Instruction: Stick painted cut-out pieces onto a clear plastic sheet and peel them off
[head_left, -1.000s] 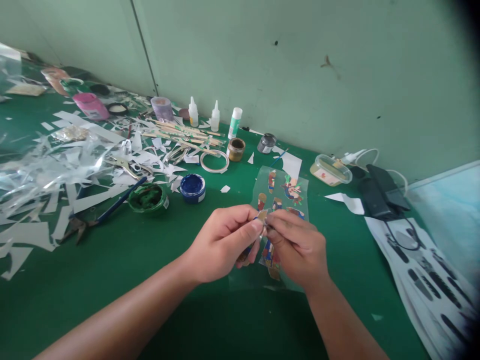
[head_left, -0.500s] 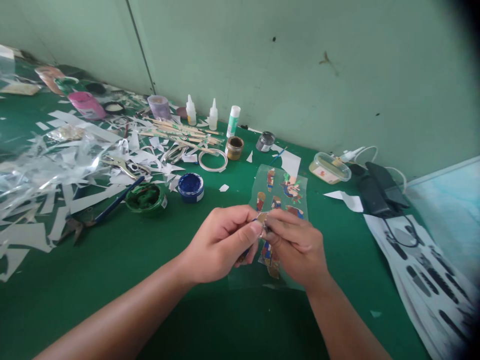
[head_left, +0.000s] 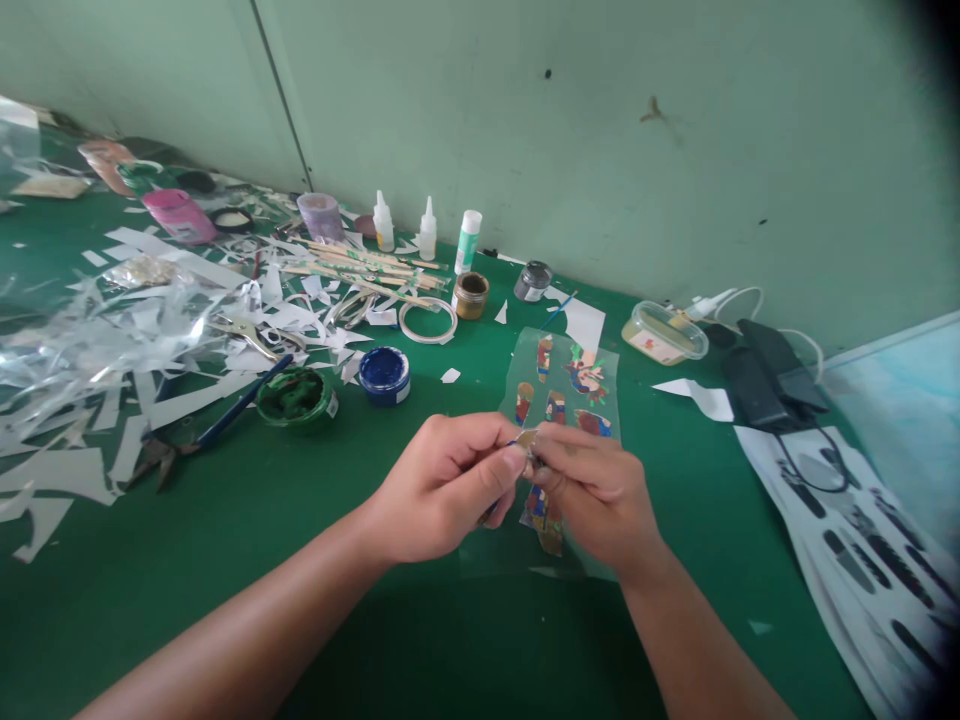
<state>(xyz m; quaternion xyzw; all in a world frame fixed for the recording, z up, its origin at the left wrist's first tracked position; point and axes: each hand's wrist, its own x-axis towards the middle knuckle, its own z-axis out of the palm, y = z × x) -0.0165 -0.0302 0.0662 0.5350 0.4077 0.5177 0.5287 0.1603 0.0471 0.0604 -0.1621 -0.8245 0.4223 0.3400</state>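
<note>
My left hand [head_left: 459, 487] and my right hand [head_left: 598, 490] meet at the fingertips over the green table. Pinched between them is a small painted cutout piece [head_left: 527, 438], brownish gold on its visible part; the fingers cover most of it. Beneath the hands lies a clear plastic sheet [head_left: 511, 362] bearing several painted cutouts [head_left: 555, 408] in brown, blue and red. One cutout with green and pink [head_left: 587, 374] sits near the sheet's upper right. Whether my right fingers also hold anything else is hidden.
Left of the hands stand open blue paint [head_left: 385, 376] and green paint [head_left: 298, 398] jars. Pliers [head_left: 163, 460], wooden sticks [head_left: 367, 262] and heaps of paper scraps [head_left: 60, 470] spread farther left. A plastic tub [head_left: 664, 333], black adapter [head_left: 757, 385] and printed sheet [head_left: 840, 560] lie right.
The view has shifted slightly, so the table things appear a little to the right. Both hands keep nearly the same pinch on the piece.
</note>
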